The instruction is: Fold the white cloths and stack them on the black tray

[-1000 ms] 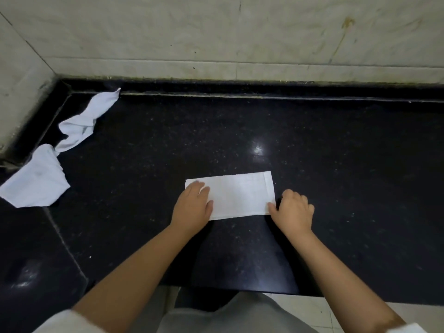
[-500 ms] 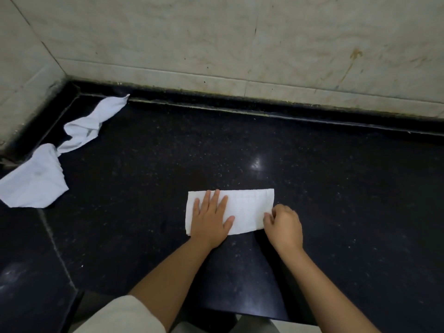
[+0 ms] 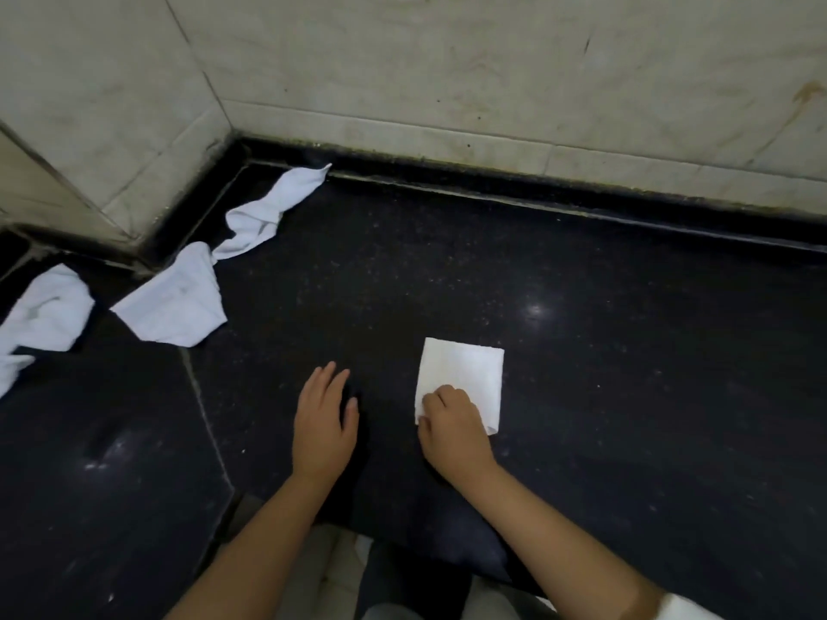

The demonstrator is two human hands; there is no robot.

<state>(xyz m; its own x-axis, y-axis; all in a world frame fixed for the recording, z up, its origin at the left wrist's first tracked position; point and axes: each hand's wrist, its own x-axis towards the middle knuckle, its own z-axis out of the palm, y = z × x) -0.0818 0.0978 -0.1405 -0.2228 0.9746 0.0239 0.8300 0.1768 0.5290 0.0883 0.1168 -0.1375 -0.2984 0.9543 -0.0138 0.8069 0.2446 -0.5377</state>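
Folded cloth: white, folded down to a small near-square; flat on the black counter, right of centre, near side.
Right hand: resting on the near left corner of the folded cloth; fingers bent, knuckles up, fingertips pressing on the cloth's near edge; whether any fabric is pinched underneath cannot be told.
Left hand: palm down on the bare counter, left of the folded cloth and apart from it; fingers straight and slightly spread, nothing held.
Unfolded cloth, far left: white, twisted and crumpled, running from the far corner of the counter along the wall's base toward the near left.
Unfolded cloth, middle left: white, loosely spread in a rough wedge, touching the near end of the twisted one.
Unfolded cloth, left edge: white, rumpled, partly cut off by the frame's left border, just beside the wedge-shaped one.
Counter: dark, speckled, glossy, with a seam running near-to-far on the left side and light glints on the surface.
Walls: pale marble-like tiles at the far side and left, meeting in a corner at far left; some stains on the right part.
Sleeves: white, just visible at the right wrist near the lower border.
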